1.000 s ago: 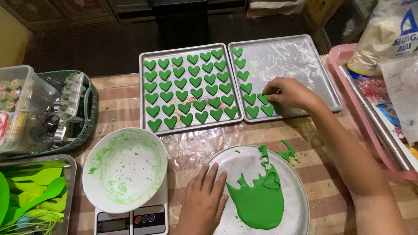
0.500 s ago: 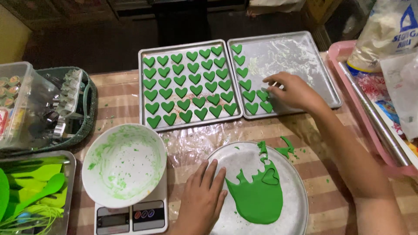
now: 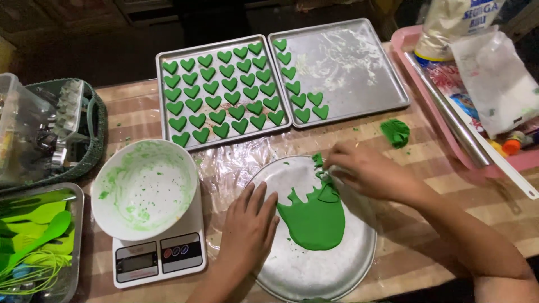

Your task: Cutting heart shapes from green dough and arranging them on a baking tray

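Note:
A flat sheet of green dough (image 3: 314, 216) lies on a round metal plate (image 3: 314, 272) in front of me. My left hand (image 3: 250, 224) rests flat on the plate's left rim, fingers apart, holding nothing. My right hand (image 3: 365, 171) is at the dough's upper edge, fingers bunched on a small pale object that looks like a cutter (image 3: 337, 168). A heart outline is pressed into the dough just below it. Behind, the left baking tray (image 3: 163, 95) is full of green heart shapes (image 3: 224, 90). The right baking tray (image 3: 353, 67) holds several hearts along its left side.
A lump of green dough (image 3: 396, 132) sits on the table right of my hand. A white bowl (image 3: 143, 188) smeared green stands on a kitchen scale (image 3: 157, 258). At the left are a green basket (image 3: 95, 140) and a tray of green utensils (image 3: 39, 230). A pink tray (image 3: 415, 50) with bags lies at the right.
My right hand left the right baking tray and came back down to the dough sheet on the round plate. My left hand stayed on the plate's rim.

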